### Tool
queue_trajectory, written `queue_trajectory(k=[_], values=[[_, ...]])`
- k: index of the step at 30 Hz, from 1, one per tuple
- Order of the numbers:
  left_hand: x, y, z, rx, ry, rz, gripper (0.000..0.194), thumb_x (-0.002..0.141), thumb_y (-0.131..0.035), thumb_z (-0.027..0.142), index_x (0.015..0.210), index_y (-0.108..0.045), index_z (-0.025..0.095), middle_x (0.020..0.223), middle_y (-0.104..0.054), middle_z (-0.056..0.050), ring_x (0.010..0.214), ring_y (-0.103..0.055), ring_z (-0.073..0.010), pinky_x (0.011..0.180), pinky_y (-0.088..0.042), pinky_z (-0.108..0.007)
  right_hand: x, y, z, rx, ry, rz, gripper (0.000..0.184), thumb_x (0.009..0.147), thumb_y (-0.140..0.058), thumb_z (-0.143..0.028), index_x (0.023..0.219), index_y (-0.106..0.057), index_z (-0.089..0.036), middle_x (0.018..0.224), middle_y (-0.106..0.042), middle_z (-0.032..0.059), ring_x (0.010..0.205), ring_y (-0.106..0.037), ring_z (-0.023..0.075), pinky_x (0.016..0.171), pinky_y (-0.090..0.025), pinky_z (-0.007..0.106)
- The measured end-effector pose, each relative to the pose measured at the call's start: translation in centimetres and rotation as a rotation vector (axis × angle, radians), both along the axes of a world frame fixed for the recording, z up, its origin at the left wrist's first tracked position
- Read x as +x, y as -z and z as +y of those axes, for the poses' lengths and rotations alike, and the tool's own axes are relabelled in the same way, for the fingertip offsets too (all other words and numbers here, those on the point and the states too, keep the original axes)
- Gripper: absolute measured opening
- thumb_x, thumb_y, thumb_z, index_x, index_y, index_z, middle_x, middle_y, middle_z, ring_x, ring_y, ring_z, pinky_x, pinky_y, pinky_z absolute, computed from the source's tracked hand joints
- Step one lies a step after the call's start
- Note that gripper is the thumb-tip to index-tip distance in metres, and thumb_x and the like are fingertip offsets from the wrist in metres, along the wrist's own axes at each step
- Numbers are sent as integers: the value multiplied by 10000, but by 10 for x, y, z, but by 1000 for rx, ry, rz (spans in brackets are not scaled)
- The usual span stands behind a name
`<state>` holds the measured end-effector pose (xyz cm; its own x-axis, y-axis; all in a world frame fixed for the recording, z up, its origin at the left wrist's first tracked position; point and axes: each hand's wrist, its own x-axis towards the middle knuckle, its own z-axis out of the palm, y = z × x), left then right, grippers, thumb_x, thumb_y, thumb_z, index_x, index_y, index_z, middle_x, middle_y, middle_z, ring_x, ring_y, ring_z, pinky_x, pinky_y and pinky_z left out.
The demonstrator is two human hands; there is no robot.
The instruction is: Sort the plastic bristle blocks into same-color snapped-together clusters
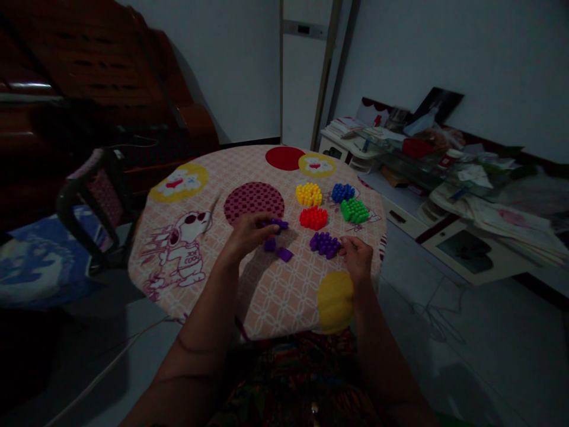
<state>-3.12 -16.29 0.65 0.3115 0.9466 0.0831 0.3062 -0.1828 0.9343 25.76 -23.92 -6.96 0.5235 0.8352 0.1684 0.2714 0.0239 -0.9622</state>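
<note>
My left hand [249,234] is closed in a pinch on a small purple pegged block [280,223], just above the table. Beneath it on the cloth lie two loose purple pieces, one a flat purple piece [284,254]. With fingers pinched together, my right hand [358,255] grips the right edge of a purple cluster of pegged blocks [324,244]. Behind that cluster sit a red cluster [313,218], a yellow cluster [309,194], a blue cluster [342,193] and a green cluster [354,210], each made of upright pegs.
A patterned cloth covers the round table [275,296]. To the left stand a folding chair [89,196] and a dark wooden sofa [111,77]. A low cabinet [471,237] loaded with papers and bags runs along the right. A cable [106,370] trails over the floor at left.
</note>
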Motion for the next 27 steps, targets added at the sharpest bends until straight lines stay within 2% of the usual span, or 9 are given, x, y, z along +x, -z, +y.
queue_trajectory(k=[3,6,9,15,20,27], values=[[29,3,-12,34,187,44,260,780,-676,312,973,-739,149,838,-748,-51,689,-648,-154,605,-481,-239,1,1,0,0,2,0,378,791,-605,-507,831,-733,-153,601,-637,0,546,-552,141,542,-426,252],[56,9,-24,153,271,174,175,798,-657,215,933,-758,172,869,-748,-40,747,-659,-155,680,-492,-244,1,1,-1,2,-1,-7,389,797,-602,-517,835,-734,-153,603,-638,-1,546,-554,141,537,-427,249],[72,15,-31,267,281,275,183,776,-695,164,939,-773,191,919,-739,-46,810,-664,-167,747,-496,-261,1,0,-2,0,-5,-10,390,801,-602,-515,859,-738,-154,616,-647,0,548,-558,144,536,-428,251],[87,25,-43,348,304,349,193,801,-714,171,987,-751,208,993,-730,-55,922,-665,-201,871,-495,-296,0,-2,-2,-7,-1,-3,355,792,-607,-497,800,-723,-162,591,-630,-2,549,-562,149,536,-425,251],[97,31,-46,414,316,368,163,824,-679,169,975,-733,200,1008,-693,-69,945,-646,-202,860,-498,-292,0,-1,-2,-14,4,-12,357,803,-602,-502,787,-719,-166,582,-620,-8,546,-552,145,533,-412,248],[103,41,-49,450,262,366,147,857,-628,149,989,-679,185,1024,-661,-74,957,-629,-202,838,-494,-292,0,-1,-1,-7,8,12,351,793,-616,-487,820,-731,-157,596,-630,-6,553,-557,146,536,-419,248]])
